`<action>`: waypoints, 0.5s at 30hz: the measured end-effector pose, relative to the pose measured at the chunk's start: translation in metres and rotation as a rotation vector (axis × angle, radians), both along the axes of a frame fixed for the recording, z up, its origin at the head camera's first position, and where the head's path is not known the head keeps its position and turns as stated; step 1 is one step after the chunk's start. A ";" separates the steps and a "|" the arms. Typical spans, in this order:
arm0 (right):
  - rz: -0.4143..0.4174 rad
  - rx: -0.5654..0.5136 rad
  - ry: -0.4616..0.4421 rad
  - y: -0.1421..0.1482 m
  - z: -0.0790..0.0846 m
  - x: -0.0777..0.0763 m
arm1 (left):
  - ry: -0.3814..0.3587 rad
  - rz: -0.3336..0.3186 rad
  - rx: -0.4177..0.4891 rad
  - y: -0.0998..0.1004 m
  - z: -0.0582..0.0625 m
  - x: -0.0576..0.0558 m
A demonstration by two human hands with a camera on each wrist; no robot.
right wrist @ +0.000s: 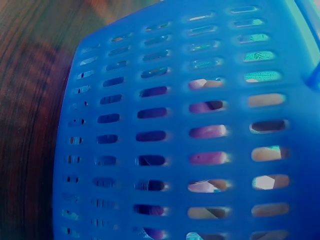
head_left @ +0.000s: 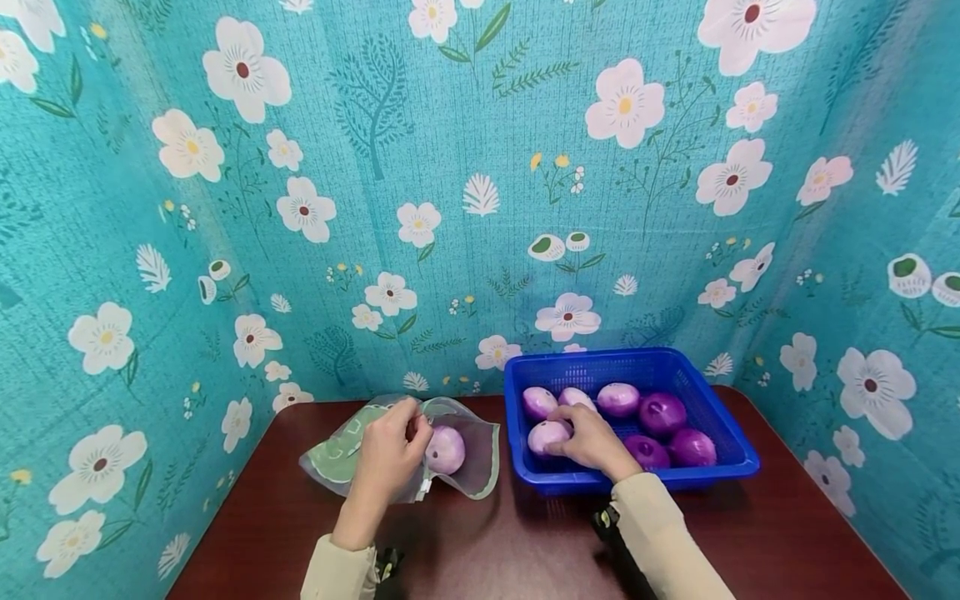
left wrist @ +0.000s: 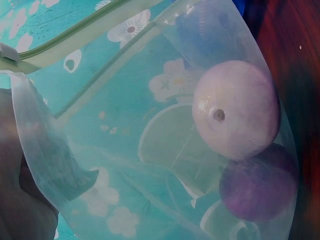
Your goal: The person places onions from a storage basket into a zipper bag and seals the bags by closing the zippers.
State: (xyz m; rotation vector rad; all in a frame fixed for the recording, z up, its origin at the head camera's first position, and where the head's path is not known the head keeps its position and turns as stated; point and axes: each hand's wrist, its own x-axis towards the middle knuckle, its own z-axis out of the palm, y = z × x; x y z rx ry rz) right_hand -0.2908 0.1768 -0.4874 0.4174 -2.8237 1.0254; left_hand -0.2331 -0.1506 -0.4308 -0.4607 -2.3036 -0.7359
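While the left hand (head_left: 390, 454) pinches the mesh bag (head_left: 465, 475) mouth open, the right hand's (head_left: 592, 437) grip curls over a pale onion (head_left: 546, 435) in the blue basket (head_left: 720, 417); lift it clear of the rim, then feed it leftward beside the onion already bagged (left wrist: 235, 110).

Left hand (head_left: 390, 454) forward of the body, wrist bent slightly right, fingers curled and pinching a thin edge between thumb and fingertips. Right hand (head_left: 588, 437) reached further ahead, palm down, fingers curled over something round. Both forearms in light sleeves (head_left: 660, 542), elbows out of view.
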 end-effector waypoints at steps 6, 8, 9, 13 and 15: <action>-0.001 -0.008 0.000 0.001 0.001 0.001 | 0.025 -0.013 -0.009 -0.001 0.000 0.000; -0.004 -0.007 -0.003 0.001 0.001 0.001 | 0.031 -0.014 -0.014 -0.001 0.000 0.000; -0.005 -0.007 -0.005 0.001 0.001 0.001 | 0.032 -0.013 -0.015 -0.001 0.000 0.000; -0.011 -0.011 -0.002 0.001 0.001 0.001 | 0.028 -0.006 -0.013 -0.001 -0.001 0.000; -0.013 -0.012 0.001 0.001 0.000 0.001 | 0.028 -0.004 -0.010 -0.001 -0.001 0.000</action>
